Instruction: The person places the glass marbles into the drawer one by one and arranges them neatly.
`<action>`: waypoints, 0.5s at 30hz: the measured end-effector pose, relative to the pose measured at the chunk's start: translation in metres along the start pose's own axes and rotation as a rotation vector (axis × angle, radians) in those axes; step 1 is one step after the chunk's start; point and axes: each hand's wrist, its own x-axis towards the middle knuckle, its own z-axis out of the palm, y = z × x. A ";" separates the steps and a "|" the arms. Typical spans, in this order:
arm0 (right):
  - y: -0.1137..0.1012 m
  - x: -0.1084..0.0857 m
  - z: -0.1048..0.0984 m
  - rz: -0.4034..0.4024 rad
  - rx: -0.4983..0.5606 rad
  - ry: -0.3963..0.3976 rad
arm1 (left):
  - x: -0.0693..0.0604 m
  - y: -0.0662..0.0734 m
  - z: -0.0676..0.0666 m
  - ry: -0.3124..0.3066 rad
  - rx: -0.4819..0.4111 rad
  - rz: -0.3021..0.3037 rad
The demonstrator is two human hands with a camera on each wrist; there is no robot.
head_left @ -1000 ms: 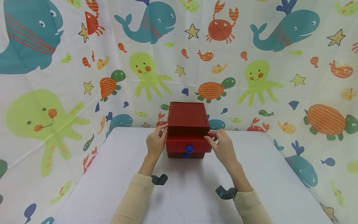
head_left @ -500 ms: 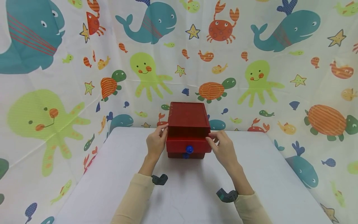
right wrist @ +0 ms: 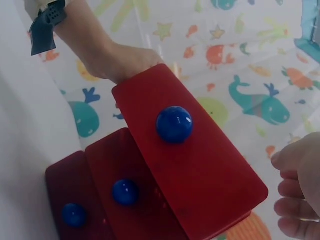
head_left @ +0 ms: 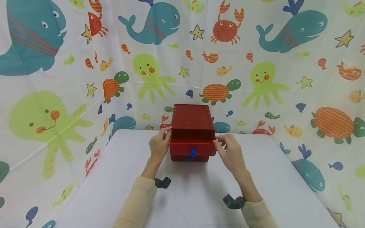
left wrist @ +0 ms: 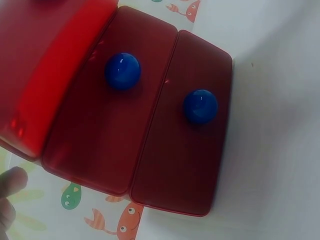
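A red chest of drawers [head_left: 191, 116] stands at the far side of the table, seen in the head view. Its top drawer [right wrist: 205, 175] is pulled out toward me, a round blue knob [head_left: 193, 152] on its front. Below, the middle drawer [left wrist: 95, 135] and bottom drawer [left wrist: 175, 165] sit closed, each with a blue knob. My left hand [head_left: 159, 145] rests its fingertips on the chest's left side. Beside the top drawer's right front corner is my right hand [head_left: 231, 152], fingers loosely bent and holding nothing; the right wrist view shows a small gap there.
The white table [head_left: 182, 196] extends around the chest. Close behind it hangs a white cloth [head_left: 171, 19] printed with sea animals. A dark wrist camera [head_left: 163, 182] sits on the left wrist, another wrist camera [head_left: 234, 202] on the right.
My right hand has drifted slightly to the right, from the top drawer's front corner to just off it. The left hand, the chest and the pulled-out drawer have stayed in place.
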 end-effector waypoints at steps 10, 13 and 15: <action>0.001 -0.006 -0.006 0.030 0.005 0.015 | 0.001 0.000 -0.001 -0.025 -0.006 -0.023; 0.004 -0.008 -0.007 0.040 0.004 0.017 | 0.001 -0.001 0.000 -0.026 -0.004 -0.022; 0.005 -0.010 -0.007 0.043 -0.003 0.021 | 0.001 -0.001 0.000 -0.022 -0.005 -0.017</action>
